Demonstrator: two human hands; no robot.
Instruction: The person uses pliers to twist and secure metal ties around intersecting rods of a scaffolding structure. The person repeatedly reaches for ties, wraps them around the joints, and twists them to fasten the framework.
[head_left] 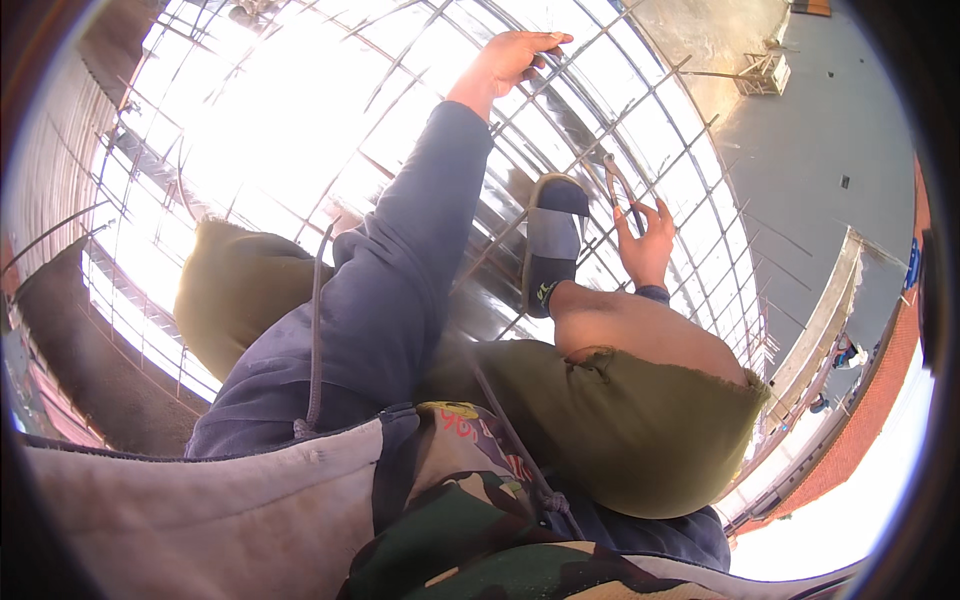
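A grid of steel reinforcing bars [590,128] spreads below me over a bright, glaring sheet-like surface. At the end of my outstretched arm, my left hand [507,62] is closed at the bars, its fingers curled and the fingertips together. What lies in its fingers, if anything, is too small to make out. Lower and to the right, my right hand [650,243] grips the handles of a pair of pincers [622,188]. The handles stand apart, and the head points up toward the bars. Between my hands, my sandalled foot [555,235] rests over the grid.
Bar ends [712,122] stick out along the grid's right side. Beyond lies a grey surface [830,150] with a small wooden frame [765,75] at its far end. A pale low wall [815,315] runs at the right. Corrugated sheeting [55,150] stands at the far left.
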